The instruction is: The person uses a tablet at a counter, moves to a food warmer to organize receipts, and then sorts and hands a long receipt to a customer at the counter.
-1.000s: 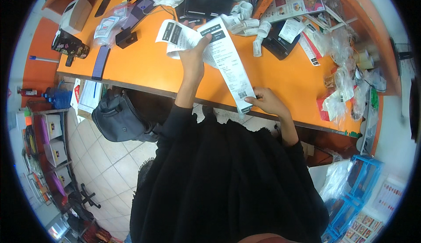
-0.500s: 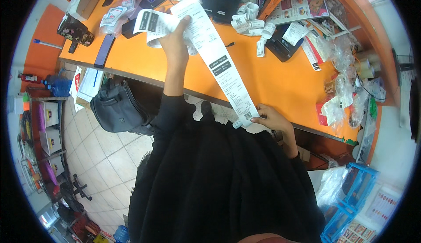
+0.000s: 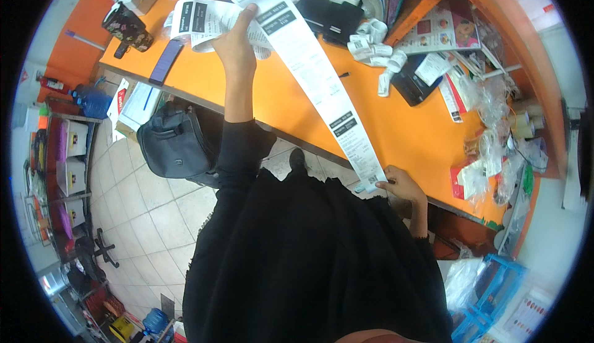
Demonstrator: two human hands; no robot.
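Across the orange desk (image 3: 417, 142), your left hand (image 3: 237, 51) and right hand (image 3: 405, 187) each pinch the long printed paper strip (image 3: 317, 83); pulling too hard could tear it.

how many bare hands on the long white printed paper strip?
2. The left hand grips the long white printed paper strip near its upper end; the right hand pinches its lower end, by the orange tabletop's near edge.

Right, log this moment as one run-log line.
left hand: holds paper strip near upper end; right hand: pinches lower end; strip: crosses edge of orange desk
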